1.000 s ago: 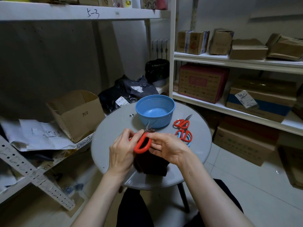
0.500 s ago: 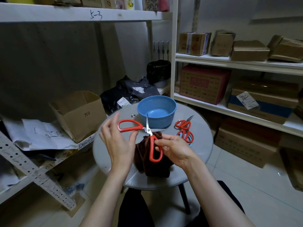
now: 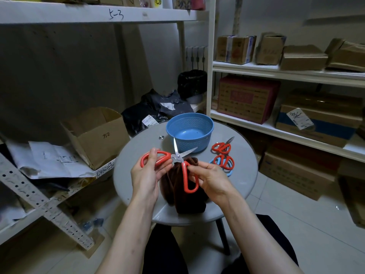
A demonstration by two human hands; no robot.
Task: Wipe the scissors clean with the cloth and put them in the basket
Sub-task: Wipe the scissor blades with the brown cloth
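The left hand [image 3: 147, 175] is gripping one red handle loop of the scissors [image 3: 177, 156], its thumb and fingers curling round the loop from both sides. The right hand [image 3: 212, 179] is pinching the other red loop between thumb and fingertips, with the remaining fingers curling loosely behind it. Both hands are holding the scissors just above the counter [image 3: 243, 175], with the two handles pulled wide apart.

The scissors are showing bright metal blades and a small pivot screw, and the blades are standing spread. One blade is pointing away from the hands toward the basket [image 3: 189, 131], and the other is angling off to the right. The loop in the left hand is lying sideways, while the loop in the right hand is hanging down toward the person.

A dark brown cloth [image 3: 173, 188] is sitting bunched between the two hands, directly under the scissors and touching the lower handle. It is resting on the counter's near part.

The blue perforated basket is standing just beyond the hands, and the tip of the far blade is overlapping its front wall in the view. Past the right hand, more scissors are lying on the counter: a red pair [image 3: 221, 147] near the basket, then another red pair [image 3: 224, 161] lying on top of a blue pair [image 3: 229, 172].
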